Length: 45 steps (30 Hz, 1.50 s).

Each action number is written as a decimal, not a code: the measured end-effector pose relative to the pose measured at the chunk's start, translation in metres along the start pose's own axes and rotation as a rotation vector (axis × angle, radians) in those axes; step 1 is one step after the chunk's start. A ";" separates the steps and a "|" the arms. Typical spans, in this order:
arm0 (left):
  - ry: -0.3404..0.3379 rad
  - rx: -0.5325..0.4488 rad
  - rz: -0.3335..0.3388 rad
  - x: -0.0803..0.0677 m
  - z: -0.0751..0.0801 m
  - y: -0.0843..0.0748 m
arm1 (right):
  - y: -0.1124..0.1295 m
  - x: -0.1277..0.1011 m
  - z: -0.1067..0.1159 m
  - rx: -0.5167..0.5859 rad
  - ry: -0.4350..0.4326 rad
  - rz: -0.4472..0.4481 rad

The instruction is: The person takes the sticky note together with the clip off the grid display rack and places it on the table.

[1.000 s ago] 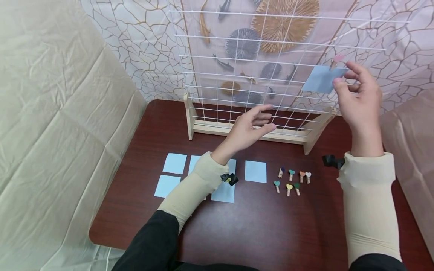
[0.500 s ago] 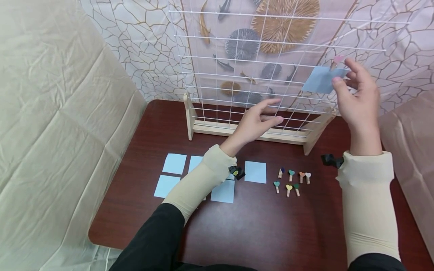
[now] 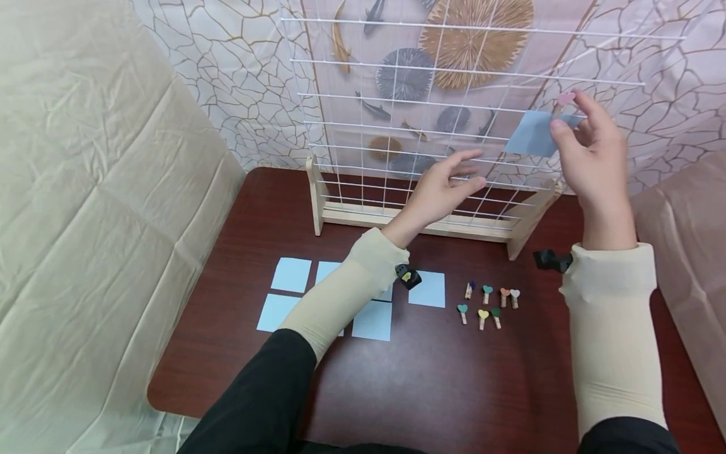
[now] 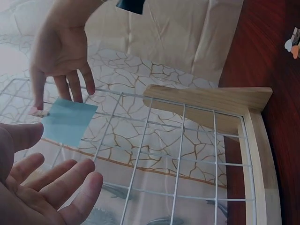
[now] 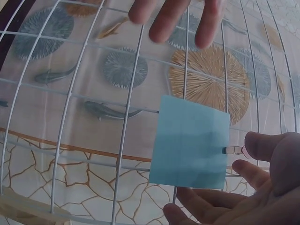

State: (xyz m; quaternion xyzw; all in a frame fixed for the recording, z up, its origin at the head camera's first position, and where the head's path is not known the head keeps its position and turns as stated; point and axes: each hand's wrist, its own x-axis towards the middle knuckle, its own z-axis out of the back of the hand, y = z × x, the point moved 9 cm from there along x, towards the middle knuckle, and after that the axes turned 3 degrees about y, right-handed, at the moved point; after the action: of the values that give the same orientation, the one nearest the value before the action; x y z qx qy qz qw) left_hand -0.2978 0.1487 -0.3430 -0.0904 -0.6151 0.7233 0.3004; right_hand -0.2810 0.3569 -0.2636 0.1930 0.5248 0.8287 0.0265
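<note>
Right hand [image 3: 595, 157] fingers pinch pink heart clip [image 3: 565, 98] on blue note [image 3: 533, 133] at wire grid [image 3: 397, 126]. Left hand [image 3: 439, 189] hovers, fingers released.

I read this as a staged recording booth, not a lived-in room. Creased cream sheets [image 3: 96, 208] hang left, a printed curtain [image 3: 238, 82] closes the far side, and one small dark table [image 3: 431, 378] holds craft bits.
</note>
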 end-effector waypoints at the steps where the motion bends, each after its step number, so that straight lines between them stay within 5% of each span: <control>1: -0.003 0.005 0.000 0.002 0.000 0.000 | 0.000 0.001 -0.001 0.007 0.009 -0.006; 8: -0.019 0.026 0.010 0.019 -0.003 0.002 | -0.001 0.004 -0.009 0.088 0.024 -0.042; 17: -0.031 0.029 0.030 0.033 -0.011 0.001 | 0.000 0.006 -0.012 0.377 -0.021 -0.020; 31: -0.041 -0.021 0.055 0.059 -0.021 -0.008 | -0.003 0.014 -0.016 0.431 -0.069 -0.095; 45: -0.139 0.046 0.119 0.073 -0.027 -0.011 | -0.007 0.014 -0.010 0.422 -0.159 -0.126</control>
State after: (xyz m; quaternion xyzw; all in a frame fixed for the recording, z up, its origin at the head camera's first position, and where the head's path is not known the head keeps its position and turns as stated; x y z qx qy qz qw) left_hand -0.3398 0.2117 -0.3217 -0.0693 -0.6113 0.7583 0.2155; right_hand -0.2986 0.3553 -0.2696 0.2258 0.6937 0.6794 0.0784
